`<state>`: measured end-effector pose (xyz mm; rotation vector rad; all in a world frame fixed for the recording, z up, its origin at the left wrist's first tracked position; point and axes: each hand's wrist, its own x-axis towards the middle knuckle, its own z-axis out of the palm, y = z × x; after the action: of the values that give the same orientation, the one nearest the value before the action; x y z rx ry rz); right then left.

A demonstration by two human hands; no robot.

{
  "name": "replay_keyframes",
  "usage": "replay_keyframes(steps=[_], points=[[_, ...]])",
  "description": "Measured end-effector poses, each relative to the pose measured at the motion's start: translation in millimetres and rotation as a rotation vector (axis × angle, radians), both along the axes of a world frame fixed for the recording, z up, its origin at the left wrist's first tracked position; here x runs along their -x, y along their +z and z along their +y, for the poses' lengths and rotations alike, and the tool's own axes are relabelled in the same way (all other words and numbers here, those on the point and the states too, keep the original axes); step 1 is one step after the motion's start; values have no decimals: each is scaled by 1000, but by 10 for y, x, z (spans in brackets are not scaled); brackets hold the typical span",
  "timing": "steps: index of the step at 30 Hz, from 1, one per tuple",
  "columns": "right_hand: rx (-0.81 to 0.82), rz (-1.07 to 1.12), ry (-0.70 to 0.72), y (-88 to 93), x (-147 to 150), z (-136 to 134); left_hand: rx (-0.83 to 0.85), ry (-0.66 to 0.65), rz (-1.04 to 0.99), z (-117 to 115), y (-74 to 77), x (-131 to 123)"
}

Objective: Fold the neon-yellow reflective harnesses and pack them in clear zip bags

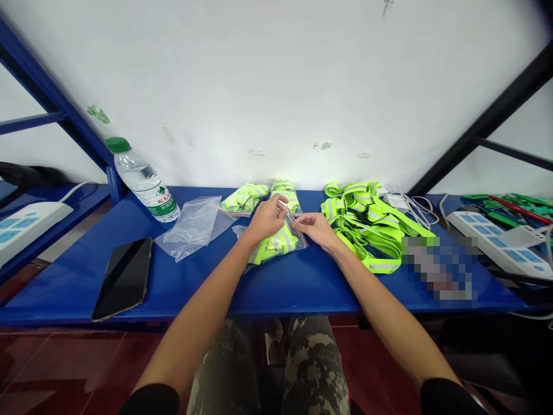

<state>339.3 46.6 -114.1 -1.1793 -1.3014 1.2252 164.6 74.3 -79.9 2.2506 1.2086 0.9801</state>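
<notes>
Head view: we see the left hand [266, 219] and right hand [315, 229] both closed in a fingertip pinch at the top edge of a clear plastic bag [298, 239]. It holds a folded hi-vis reflective vest [274, 248], at 12 o'clock on the blue steel shelf [207, 288]. Loose hi-vis vests [367, 225] lie at 2 o'clock, an empty bag [190, 227] at 10 o'clock.

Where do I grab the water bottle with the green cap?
Grip the water bottle around its round middle, below the green cap, coming from the side nearest you. It seems to stand on its base, so a hand can wrap around it easily.
</notes>
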Motion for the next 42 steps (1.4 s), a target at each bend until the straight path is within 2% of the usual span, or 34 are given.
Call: replay_keyframes(steps=[8,16,28,42], points=[[12,-12,-7,11,-12,-8,9,-34,61,-70,58,-10],[-7,32,-19,50,-19,-21,49,-84,38,-46,18,-14],[3,69,18,51,-3,-25,39,-82,69,-44,15,-21],[-22,111,-9,10,23,-13,38,-107,40,-89,58,-17]])
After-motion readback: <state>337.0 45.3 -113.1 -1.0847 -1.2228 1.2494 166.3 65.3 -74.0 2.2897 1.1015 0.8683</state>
